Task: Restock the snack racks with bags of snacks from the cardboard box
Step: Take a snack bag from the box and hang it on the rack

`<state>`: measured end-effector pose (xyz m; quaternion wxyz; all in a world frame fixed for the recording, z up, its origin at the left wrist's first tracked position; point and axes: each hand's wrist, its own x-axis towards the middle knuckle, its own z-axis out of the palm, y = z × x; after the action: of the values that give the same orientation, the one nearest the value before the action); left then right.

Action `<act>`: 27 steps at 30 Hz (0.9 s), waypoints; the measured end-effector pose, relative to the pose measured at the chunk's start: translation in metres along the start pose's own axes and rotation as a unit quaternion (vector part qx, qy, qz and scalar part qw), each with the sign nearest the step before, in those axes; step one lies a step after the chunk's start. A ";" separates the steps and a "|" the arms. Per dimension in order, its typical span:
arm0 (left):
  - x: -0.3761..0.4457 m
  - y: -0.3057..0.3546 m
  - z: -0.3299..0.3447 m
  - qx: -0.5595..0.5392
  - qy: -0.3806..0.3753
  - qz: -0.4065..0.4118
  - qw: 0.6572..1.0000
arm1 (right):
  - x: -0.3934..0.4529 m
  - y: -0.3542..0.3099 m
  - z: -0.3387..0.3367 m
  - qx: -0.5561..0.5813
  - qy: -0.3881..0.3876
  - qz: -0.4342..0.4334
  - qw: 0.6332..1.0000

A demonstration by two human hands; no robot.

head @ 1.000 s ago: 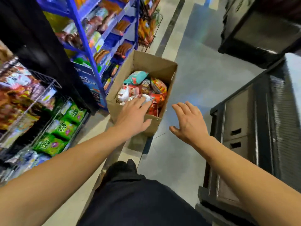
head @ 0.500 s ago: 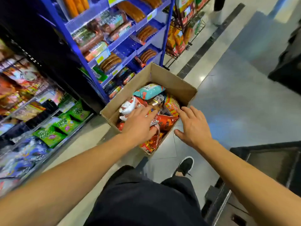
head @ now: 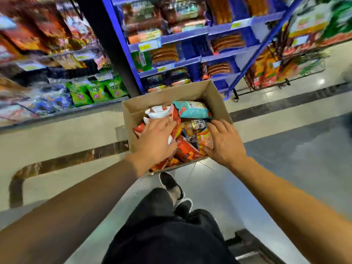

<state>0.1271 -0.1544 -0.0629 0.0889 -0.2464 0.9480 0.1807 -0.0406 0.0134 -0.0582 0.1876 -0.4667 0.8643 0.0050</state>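
A pale tiled floor (head: 62, 141) with a dark inlaid border strip (head: 72, 161) carries an open cardboard box (head: 163, 101), which stands just in front of a blue shelving rack (head: 190, 60). Left of that, a wire snack rack (head: 57, 111) rests on the floor, green snack bags (head: 97, 91) on its lowest tier. To the right stands another wire rack (head: 270, 73). The person's black shoes (head: 169, 184) are planted near the box.
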 end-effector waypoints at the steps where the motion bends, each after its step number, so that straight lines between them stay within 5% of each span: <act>1: 0.007 0.002 0.003 -0.005 -0.001 -0.010 1.000 | 0.009 0.006 0.001 -0.008 -0.007 -0.007 1.000; 13: 0.110 -0.004 0.050 -0.068 -0.024 -0.119 0.990 | 0.146 0.076 0.021 -0.033 -0.090 -0.062 0.993; 27: 0.232 -0.027 0.215 -0.128 0.012 -0.318 0.939 | 0.343 0.138 0.169 -0.039 -0.203 -0.187 0.960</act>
<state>-0.0420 -0.1942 -0.3283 0.0984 -0.5468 0.7898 0.2599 -0.2674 -0.1541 -0.3508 0.3387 -0.6157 0.7047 0.0981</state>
